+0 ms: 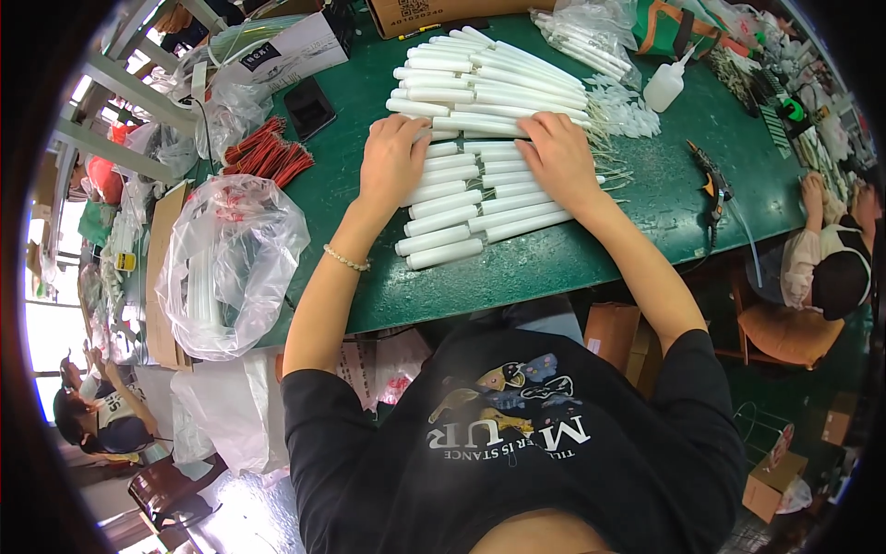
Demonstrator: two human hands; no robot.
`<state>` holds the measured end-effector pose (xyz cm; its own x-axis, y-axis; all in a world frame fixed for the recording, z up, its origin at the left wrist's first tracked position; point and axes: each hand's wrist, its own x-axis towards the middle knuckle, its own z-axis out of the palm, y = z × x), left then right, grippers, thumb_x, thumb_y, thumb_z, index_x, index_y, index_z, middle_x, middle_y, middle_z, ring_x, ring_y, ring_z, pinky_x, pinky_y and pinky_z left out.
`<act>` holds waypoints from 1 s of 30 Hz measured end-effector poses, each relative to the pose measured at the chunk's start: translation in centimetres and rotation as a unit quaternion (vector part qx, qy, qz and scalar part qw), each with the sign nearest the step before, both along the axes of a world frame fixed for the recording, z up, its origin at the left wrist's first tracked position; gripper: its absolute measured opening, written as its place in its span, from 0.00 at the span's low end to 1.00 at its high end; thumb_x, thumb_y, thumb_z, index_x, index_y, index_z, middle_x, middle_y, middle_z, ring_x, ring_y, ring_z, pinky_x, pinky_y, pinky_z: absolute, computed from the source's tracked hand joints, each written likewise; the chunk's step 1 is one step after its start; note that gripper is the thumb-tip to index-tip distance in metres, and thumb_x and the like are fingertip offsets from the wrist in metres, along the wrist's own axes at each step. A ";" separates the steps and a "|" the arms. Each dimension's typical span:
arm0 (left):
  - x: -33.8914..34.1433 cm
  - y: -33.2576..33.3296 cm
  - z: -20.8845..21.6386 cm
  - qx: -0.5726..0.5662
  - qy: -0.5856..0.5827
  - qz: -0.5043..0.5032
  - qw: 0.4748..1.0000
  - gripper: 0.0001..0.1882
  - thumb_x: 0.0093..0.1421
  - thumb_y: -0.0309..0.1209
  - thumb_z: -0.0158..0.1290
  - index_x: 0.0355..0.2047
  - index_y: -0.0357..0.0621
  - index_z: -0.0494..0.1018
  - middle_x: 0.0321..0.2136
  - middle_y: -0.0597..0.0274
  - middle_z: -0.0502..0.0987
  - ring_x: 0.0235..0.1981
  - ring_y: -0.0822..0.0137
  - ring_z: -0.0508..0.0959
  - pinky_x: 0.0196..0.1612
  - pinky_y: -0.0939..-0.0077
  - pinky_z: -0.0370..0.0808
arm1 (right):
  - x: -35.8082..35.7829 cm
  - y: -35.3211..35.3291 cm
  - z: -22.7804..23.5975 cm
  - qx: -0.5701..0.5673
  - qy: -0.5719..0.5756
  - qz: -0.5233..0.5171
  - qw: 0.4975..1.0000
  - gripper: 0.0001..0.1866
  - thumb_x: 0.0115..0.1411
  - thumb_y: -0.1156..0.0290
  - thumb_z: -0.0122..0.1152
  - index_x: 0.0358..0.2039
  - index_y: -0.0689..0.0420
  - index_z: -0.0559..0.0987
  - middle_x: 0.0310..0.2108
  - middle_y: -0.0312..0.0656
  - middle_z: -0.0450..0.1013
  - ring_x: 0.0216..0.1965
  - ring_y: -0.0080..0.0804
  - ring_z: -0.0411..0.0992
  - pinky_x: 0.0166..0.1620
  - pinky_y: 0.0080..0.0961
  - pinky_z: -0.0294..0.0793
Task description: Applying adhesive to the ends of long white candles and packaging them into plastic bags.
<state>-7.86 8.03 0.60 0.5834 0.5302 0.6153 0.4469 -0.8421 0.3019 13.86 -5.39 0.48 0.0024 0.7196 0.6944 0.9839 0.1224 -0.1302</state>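
Observation:
Slim white tubes lie side by side in a fanned row on the green table (369,282), each made of a shorter left piece and a longer right piece. Thin pale wires (604,148) trail from their right ends. My left hand (395,157) curls its fingers over the left end of a white tube (478,125) in the middle of the row. Over its right part my right hand (563,159) closes, thumb toward the left. Between my wrists lie several nearer tubes (445,255); beyond my fingers is a farther group (441,95). My palms hide part of the row.
Small translucent pieces (623,106), a white squeeze bottle (664,86) and a glue gun (713,189) lie to the right. Leftward are red-and-black wires (269,157), a black phone-like slab (310,108) and a clear plastic bag (235,268). A co-worker (821,263) sits at the right edge.

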 end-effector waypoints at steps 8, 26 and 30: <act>-0.6 0.2 0.0 -0.150 0.014 -0.038 0.988 0.11 0.58 0.28 0.53 0.40 0.38 0.75 0.37 0.53 0.77 0.39 0.54 0.76 0.46 0.67 0.72 | 0.4 -0.3 -0.3 -0.049 0.025 0.018 0.998 0.09 0.57 0.69 0.58 0.38 0.55 0.76 0.35 0.40 0.71 0.39 0.40 0.69 0.41 0.35 0.67; -0.9 4.8 1.8 -0.016 0.228 0.044 0.972 0.09 0.53 0.28 0.57 0.36 0.46 0.77 0.37 0.58 0.76 0.39 0.54 0.75 0.44 0.63 0.73 | 0.8 0.7 -0.3 -0.058 0.028 0.001 0.998 0.08 0.56 0.70 0.60 0.36 0.56 0.78 0.33 0.40 0.71 0.38 0.40 0.70 0.41 0.33 0.71; -1.2 5.4 1.7 0.017 0.277 0.039 0.960 0.10 0.53 0.28 0.57 0.37 0.46 0.75 0.35 0.58 0.75 0.39 0.54 0.75 0.44 0.61 0.73 | 0.6 0.6 -0.3 -0.059 0.025 0.001 0.998 0.08 0.56 0.70 0.60 0.37 0.56 0.78 0.34 0.40 0.71 0.38 0.41 0.70 0.41 0.33 0.71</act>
